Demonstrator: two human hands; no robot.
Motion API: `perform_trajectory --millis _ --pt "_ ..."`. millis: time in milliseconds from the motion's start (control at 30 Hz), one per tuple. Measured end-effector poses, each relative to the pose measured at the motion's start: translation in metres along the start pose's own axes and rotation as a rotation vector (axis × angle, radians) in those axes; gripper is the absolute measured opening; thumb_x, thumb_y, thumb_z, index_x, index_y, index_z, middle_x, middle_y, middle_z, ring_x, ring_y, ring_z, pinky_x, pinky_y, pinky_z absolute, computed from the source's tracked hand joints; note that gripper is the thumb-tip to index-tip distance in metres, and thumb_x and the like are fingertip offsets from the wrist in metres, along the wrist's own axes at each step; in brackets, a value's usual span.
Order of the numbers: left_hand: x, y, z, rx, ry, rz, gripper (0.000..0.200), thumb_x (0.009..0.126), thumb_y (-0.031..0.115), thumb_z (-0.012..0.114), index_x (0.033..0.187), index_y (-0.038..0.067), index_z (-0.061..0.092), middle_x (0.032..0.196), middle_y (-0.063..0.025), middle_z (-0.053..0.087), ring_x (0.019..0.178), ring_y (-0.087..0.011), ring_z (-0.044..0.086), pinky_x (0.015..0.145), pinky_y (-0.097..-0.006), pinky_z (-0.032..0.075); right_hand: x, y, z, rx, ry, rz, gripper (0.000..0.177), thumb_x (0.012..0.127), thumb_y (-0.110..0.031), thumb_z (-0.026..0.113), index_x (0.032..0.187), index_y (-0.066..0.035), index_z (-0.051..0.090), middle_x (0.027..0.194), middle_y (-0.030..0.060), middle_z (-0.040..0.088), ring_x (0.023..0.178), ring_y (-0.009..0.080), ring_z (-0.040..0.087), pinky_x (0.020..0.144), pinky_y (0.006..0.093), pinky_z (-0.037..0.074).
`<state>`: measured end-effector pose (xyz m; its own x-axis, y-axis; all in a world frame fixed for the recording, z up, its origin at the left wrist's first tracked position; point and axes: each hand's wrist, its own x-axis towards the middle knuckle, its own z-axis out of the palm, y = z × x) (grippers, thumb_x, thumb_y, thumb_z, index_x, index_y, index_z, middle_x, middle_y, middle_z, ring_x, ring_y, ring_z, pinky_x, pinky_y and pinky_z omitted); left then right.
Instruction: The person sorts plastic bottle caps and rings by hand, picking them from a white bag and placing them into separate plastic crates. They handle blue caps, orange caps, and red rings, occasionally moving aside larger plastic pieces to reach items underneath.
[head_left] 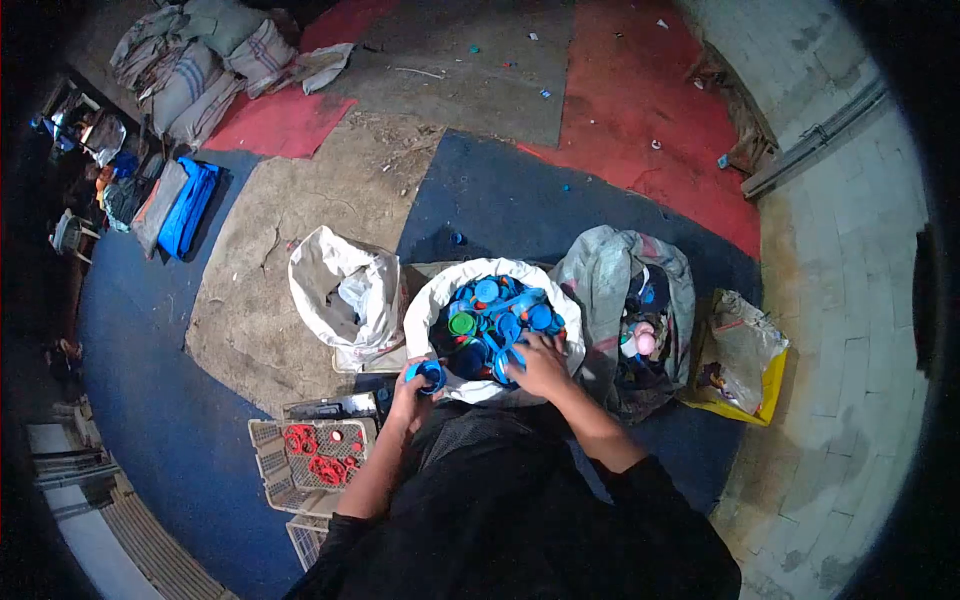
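Observation:
In front of my body stands a white sack [422, 312] with its rim rolled down, filled with mostly blue plastic caps [486, 291] and a green cap [462, 324]. At the sack's near left rim, my left hand [408, 402] is closed around a blue cap [430, 374], hollow side showing. My right hand [541, 366] reaches over the near right part of the pile. Its fingers are curled on another blue cap [507, 366], and the fingertips are partly hidden among the caps.
Left of the sack is another white sack [308, 310]; below it, a beige crate [268, 462] holds red rings. To the right are a grey sack [598, 275] with mixed items and a yellow-edged bag [765, 398]. Full sacks [200, 85] lie far left, near a wall.

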<state>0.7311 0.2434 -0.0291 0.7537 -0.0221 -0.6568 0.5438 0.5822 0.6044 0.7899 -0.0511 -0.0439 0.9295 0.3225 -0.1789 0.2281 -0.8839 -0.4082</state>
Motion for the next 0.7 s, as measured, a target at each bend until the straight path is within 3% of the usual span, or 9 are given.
perform_trajectory --millis 67,100,233,267,333,433,533,667,700 --pt "-0.002 -0.004 -0.017 0.103 0.013 -0.018 0.051 0.077 0.002 0.054 0.127 0.013 0.054 0.115 -0.0088 0.059 0.098 -0.0252 0.061 0.071 -0.0382 0.057 0.012 -0.018 -0.026 -0.105 0.056 0.042 0.041 0.082 -0.041 0.076 0.109 -0.010 0.076 0.126 0.0118 0.060 0.125 0.0336 0.051 0.113 0.0533 0.031" --pt "-0.003 -0.007 -0.024 0.100 0.003 -0.030 0.049 0.077 0.002 0.055 0.125 0.013 0.055 0.115 -0.0088 0.058 0.096 -0.0248 0.062 0.069 -0.0385 0.058 0.018 -0.022 -0.028 -0.051 0.222 -0.064 0.033 0.082 -0.037 0.077 0.100 -0.009 0.076 0.115 0.0096 0.061 0.118 0.0314 0.053 0.107 0.0538 0.034" --pt "-0.008 -0.009 -0.029 0.126 -0.034 -0.020 0.049 0.078 -0.002 0.054 0.125 0.013 0.058 0.123 -0.0108 0.060 0.099 -0.0256 0.063 0.074 -0.0410 0.061 0.041 -0.053 -0.008 0.258 0.116 -0.346 0.030 0.085 -0.012 0.072 0.115 -0.006 0.070 0.123 0.0107 0.064 0.117 0.0313 0.059 0.096 0.0444 0.047" --pt "-0.009 -0.008 -0.028 0.144 -0.043 -0.013 0.049 0.079 -0.002 0.054 0.125 0.013 0.058 0.123 -0.0107 0.060 0.100 -0.0255 0.063 0.074 -0.0414 0.061 0.044 -0.050 0.014 0.330 0.019 -0.442 0.032 0.085 -0.013 0.071 0.117 -0.008 0.070 0.128 0.0097 0.064 0.122 0.0287 0.057 0.101 0.0448 0.045" --pt "-0.009 -0.009 -0.026 0.150 -0.055 -0.016 0.048 0.079 -0.003 0.055 0.125 0.013 0.059 0.124 -0.0106 0.060 0.102 -0.0254 0.063 0.075 -0.0420 0.061 0.042 -0.047 0.028 0.025 -0.030 -0.604 0.036 0.085 -0.017 0.071 0.120 -0.009 0.069 0.130 0.0080 0.065 0.123 0.0261 0.057 0.104 0.0448 0.042" --pt "-0.011 -0.008 -0.026 0.144 -0.051 -0.040 0.048 0.080 -0.003 0.056 0.125 0.014 0.059 0.127 -0.0104 0.060 0.106 -0.0254 0.063 0.077 -0.0425 0.061 0.048 -0.035 0.040 -0.092 -0.050 -0.600 0.040 0.085 -0.023 0.073 0.123 -0.010 0.069 0.127 0.0074 0.066 0.123 0.0247 0.056 0.106 0.0451 0.040" --pt "-0.011 -0.009 -0.025 0.136 -0.056 -0.026 0.048 0.081 -0.003 0.058 0.125 0.015 0.058 0.132 -0.0104 0.059 0.109 -0.0255 0.062 0.079 -0.0424 0.060 0.043 -0.041 0.015 -0.106 -0.104 -0.426 0.039 0.085 -0.027 0.074 0.119 -0.009 0.072 0.130 0.0080 0.065 0.125 0.0247 0.055 0.107 0.0452 0.039" --pt "-0.012 -0.015 -0.016 0.067 -0.065 0.031 0.044 0.086 0.001 0.064 0.126 0.016 0.057 0.139 -0.0097 0.057 0.113 -0.0252 0.061 0.081 -0.0420 0.060 0.031 -0.023 -0.009 0.338 0.174 -0.236 0.038 0.086 -0.033 0.078 0.108 -0.003 0.074 0.123 0.0154 0.070 0.117 0.0319 0.063 0.099 0.0449 0.049" --pt "-0.015 -0.012 -0.010 0.067 -0.059 0.048 0.043 0.087 0.002 0.066 0.126 0.016 0.056 0.141 -0.0095 0.056 0.114 -0.0250 0.061 0.081 -0.0419 0.060 0.029 -0.018 -0.018 0.465 0.176 -0.183 0.040 0.087 -0.034 0.079 0.109 -0.002 0.073 0.113 0.0192 0.072 0.107 0.0346 0.068 0.093 0.0423 0.053"
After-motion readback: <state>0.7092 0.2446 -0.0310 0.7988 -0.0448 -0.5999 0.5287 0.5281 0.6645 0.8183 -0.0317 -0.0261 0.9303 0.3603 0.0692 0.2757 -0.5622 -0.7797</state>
